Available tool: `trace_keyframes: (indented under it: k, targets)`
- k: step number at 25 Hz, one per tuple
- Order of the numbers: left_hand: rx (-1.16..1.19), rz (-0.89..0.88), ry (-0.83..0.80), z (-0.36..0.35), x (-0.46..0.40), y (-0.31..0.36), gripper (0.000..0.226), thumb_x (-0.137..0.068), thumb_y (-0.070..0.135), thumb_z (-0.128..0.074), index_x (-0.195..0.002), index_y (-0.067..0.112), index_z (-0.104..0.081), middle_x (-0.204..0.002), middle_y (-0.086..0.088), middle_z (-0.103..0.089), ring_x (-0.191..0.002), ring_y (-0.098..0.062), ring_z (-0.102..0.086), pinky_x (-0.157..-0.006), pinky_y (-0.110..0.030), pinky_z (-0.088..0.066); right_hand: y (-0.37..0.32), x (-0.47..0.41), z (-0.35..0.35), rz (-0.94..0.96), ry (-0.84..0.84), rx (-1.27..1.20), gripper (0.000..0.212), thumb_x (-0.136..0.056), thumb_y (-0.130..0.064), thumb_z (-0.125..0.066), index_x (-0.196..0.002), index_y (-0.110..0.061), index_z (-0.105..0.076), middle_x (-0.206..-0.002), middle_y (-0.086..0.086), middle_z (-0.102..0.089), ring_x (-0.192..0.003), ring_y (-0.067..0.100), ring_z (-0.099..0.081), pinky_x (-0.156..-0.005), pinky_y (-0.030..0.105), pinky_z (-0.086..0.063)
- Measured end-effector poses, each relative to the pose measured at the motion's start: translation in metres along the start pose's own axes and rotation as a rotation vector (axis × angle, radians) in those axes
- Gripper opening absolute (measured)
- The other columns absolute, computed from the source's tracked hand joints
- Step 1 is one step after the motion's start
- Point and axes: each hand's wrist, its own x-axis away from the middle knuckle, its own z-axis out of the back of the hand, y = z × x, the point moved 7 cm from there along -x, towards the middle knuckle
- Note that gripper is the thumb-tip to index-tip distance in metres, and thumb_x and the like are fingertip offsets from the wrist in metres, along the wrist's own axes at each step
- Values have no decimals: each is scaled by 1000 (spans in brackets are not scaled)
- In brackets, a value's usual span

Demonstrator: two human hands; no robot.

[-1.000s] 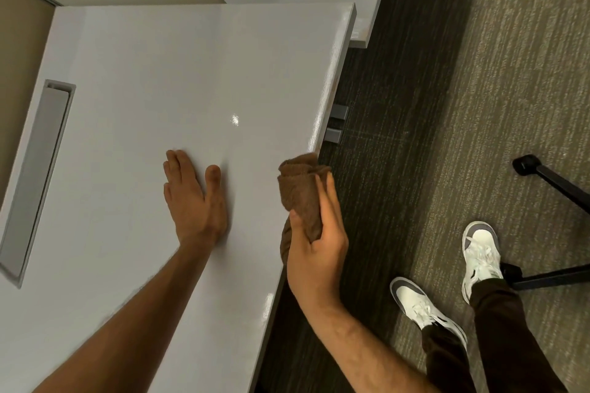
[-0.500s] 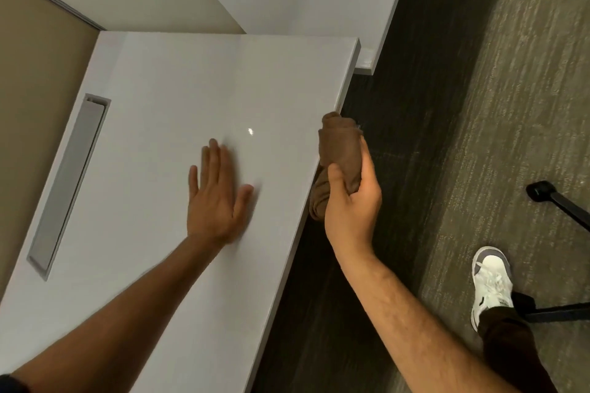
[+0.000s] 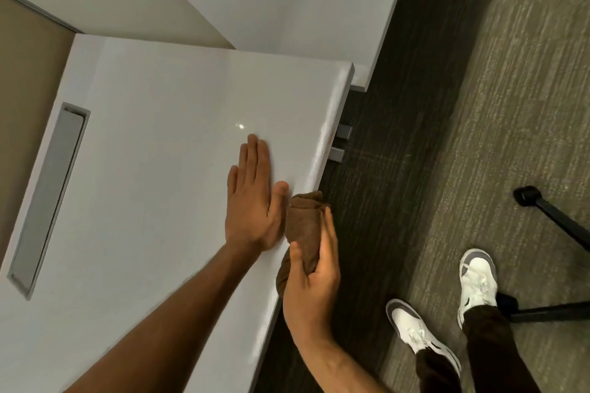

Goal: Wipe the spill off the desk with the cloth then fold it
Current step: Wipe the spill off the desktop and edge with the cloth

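We've got the brown cloth [image 3: 303, 230] bunched into a loose roll at the desk [image 3: 166, 150] edge, right by the near-right side. Our right hand [image 3: 314, 277] wraps it from the floor side: thumb over the front, fingers curled round the back, so it's closed on the cloth, w/ the top of the roll sticking out above the fingers & a bit of tail hanging below the palm, past the desk edge. Our left hand [image 3: 252, 201] lies flat on the desktop, fingers straight & together, thumb out, holding nothing; thumb tip sits just beside the cloth, can't tell if they touch.

Spill: a small shiny spot [image 3: 240, 126] shows on the top just beyond the left fingertips, but could be a light reflection, can't say.

Handling, as we judge it: cloth looks soft, light, floppy, prob terry-type, so no risk of breakage & it'll grip fine on the glossy top. It won't hold shape, though; bunched like this it wipes w/ a small patch only. Better to open it out, press w/ a flat palm over the middle. For folding, take it by two corners, lay it flat on the desk, left hand pinning one edge. The hanging tail could drag off the edge if we let go too early.
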Motion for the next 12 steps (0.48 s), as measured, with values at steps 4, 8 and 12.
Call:
trace_keyframes:
  k: [4,8,12]
  targets:
    - [-21,17,-8,2,1,2,80,-101,67,-4,-166,21,4,-174,4,12,-160,-11,12,-128,-33,7,-19,-44,2,72,14,-18,61,-96,-7,-60,-150,-28,-40,-159,-7,-38,-144,5,-38,-113,29,-42]
    - [-26,18,-13,3,1,4,78,-102,63,-9,-166,20,4,-174,4,12,-160,-11,12,-127,-30,9,-43,-96,1,108,42,-16,62,-94,-6,-63,-148,-31,-42,-155,-8,-43,-140,4,-43,-109,23,-44]
    - [-43,20,-16,4,1,4,77,-102,63,-9,-165,20,5,-173,5,13,-160,-11,12,-126,-26,12,-63,-140,4,134,63,-43,61,-94,-6,-62,-146,-31,-44,-149,-14,-46,-134,-3,-47,-105,15,-43]
